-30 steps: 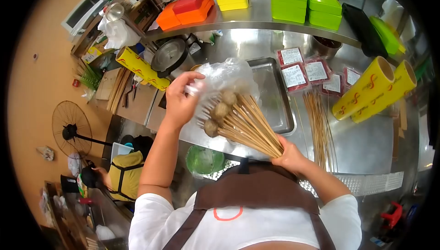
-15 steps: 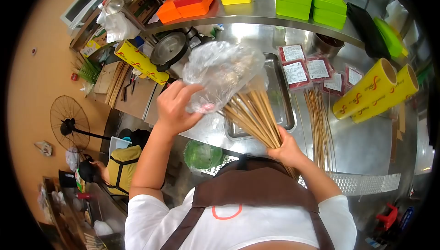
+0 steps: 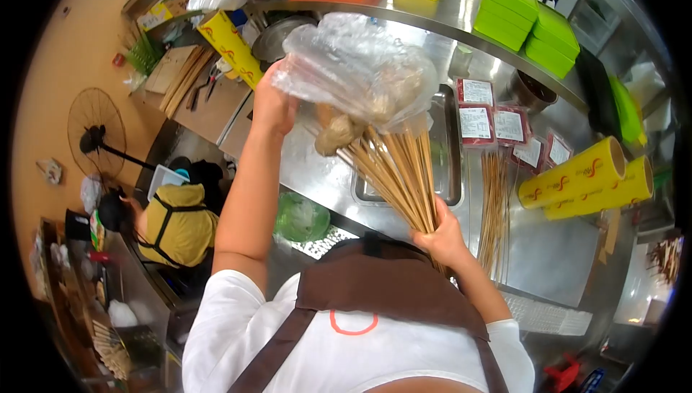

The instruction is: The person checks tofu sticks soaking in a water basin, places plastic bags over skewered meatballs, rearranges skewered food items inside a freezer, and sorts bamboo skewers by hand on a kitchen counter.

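My right hand (image 3: 441,238) is wrapped round the lower ends of a fanned bundle of wooden skewers (image 3: 404,177). Their upper ends carry brownish food lumps (image 3: 340,134), partly inside a clear plastic bag (image 3: 360,54). One lump at the left hangs outside the bag's edge. My left hand (image 3: 276,101) is closed on the bag's left side; its fingertips are partly hidden by the plastic. Beneath the bundle lies a shallow metal tray (image 3: 453,170) on the steel counter.
Loose skewers (image 3: 494,206) lie right of the tray. Labelled red packs (image 3: 476,123) sit behind them, beside yellow rolls (image 3: 573,184). Lidded green boxes (image 3: 507,7) stand on the raised shelf. A person in a yellow top (image 3: 176,224) is at lower left.
My left hand has shifted up and pulled the bag's side leftward and back, uncovering brownish lumps on the skewers. My right hand keeps its hold. The camera view has tilted.
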`<move>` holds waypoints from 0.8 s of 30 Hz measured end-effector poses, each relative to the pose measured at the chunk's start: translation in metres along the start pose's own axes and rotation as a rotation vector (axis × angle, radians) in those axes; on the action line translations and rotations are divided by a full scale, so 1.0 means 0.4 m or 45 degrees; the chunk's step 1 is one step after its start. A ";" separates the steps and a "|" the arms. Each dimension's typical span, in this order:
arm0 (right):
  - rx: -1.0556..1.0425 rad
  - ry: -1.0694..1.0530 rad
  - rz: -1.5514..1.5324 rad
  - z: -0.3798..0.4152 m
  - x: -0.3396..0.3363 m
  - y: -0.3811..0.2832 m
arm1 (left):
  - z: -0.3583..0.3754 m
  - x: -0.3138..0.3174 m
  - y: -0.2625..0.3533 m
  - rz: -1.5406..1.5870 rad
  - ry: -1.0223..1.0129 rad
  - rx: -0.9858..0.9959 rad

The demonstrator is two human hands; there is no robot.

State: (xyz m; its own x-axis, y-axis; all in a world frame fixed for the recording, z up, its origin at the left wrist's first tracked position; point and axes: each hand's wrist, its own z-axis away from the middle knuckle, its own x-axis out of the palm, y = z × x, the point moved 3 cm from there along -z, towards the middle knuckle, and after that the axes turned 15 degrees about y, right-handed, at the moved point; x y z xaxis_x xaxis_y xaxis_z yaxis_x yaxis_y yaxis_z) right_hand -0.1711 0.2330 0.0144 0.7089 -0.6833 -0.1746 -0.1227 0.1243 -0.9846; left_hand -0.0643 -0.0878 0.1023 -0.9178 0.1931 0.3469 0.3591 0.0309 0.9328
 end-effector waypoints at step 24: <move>0.342 -0.055 -0.320 -0.026 -0.007 -0.023 | 0.067 -0.017 0.035 -0.649 0.324 0.751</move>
State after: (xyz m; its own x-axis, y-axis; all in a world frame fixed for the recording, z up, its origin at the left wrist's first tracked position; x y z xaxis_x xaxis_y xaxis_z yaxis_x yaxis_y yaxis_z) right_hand -0.1792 0.2264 0.0239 0.7232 -0.6862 0.0782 0.2414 0.1450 -0.9595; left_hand -0.0483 -0.0625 0.1104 -0.9773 -0.2100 -0.0278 -0.1473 0.5791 0.8018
